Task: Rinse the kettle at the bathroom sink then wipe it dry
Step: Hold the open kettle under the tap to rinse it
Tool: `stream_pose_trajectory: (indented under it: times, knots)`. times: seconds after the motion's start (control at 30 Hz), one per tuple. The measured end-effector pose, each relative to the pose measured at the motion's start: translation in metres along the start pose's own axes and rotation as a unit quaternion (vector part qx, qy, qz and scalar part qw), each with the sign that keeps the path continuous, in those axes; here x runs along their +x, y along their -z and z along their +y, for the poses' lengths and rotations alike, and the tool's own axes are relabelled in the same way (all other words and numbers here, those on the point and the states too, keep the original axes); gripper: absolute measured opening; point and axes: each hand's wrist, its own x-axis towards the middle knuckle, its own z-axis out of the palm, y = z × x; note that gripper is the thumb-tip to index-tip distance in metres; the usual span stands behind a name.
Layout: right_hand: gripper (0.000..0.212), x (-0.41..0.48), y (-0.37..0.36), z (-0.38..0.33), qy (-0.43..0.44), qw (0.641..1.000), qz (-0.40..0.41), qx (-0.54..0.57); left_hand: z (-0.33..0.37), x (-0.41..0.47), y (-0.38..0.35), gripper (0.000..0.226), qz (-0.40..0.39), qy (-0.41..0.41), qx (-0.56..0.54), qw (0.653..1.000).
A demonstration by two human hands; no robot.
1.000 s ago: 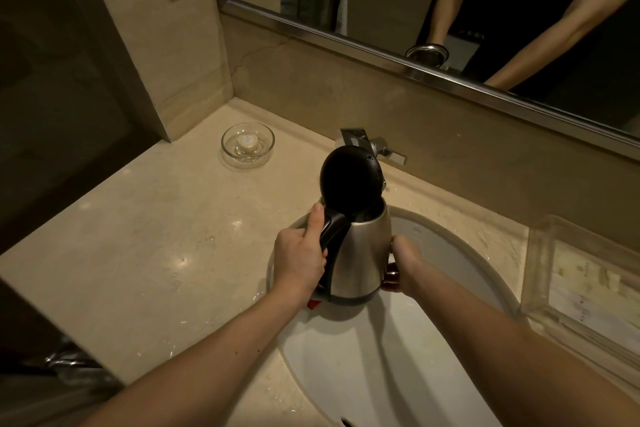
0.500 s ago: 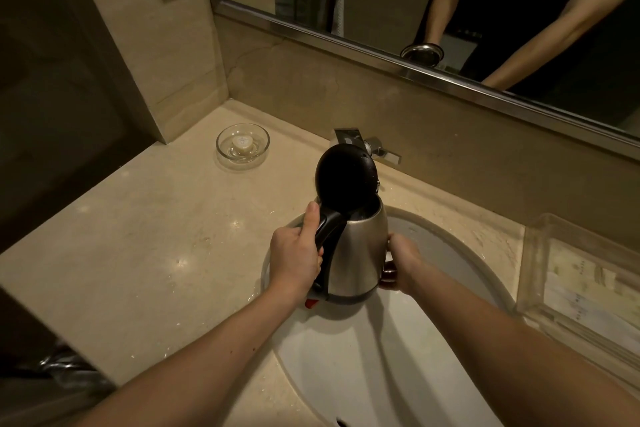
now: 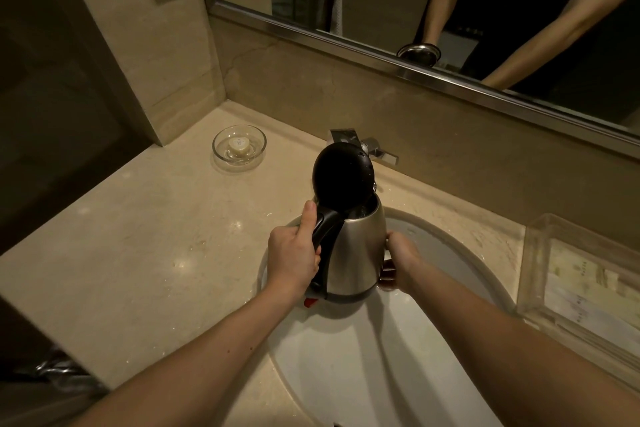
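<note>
You are holding the kettle (image 3: pixel 353 250) over the sink (image 3: pixel 460 253), under the tap (image 3: pixel 375 149) at the surface's back edge: left hand (image 3: pixel 294 253) clamped on the handle, right hand (image 3: pixel 398 263) bracing the body (lid open). Keep it level while filling.

Kettle (image 3: pixel 356 253) over sink (image 3: pixel 450 253), left hand (image 3: pixel 294 260) gripping handle, right hand (image 3: pixel 398 262) steadying body

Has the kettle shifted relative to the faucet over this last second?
No. The kettle, lid open, sits just below the faucet as before, left hand on its handle, right hand against its side.
</note>
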Motion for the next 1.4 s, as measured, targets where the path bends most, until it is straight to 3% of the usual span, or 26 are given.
stream_pose_trajectory:
  times: [1.4]
  knots:
    - [0.026,0.013,-0.004,-0.008,-0.013,1.000,-0.007,0.012,0.002,0.008,0.000,0.061,0.002,-0.003,-0.027,1.000]
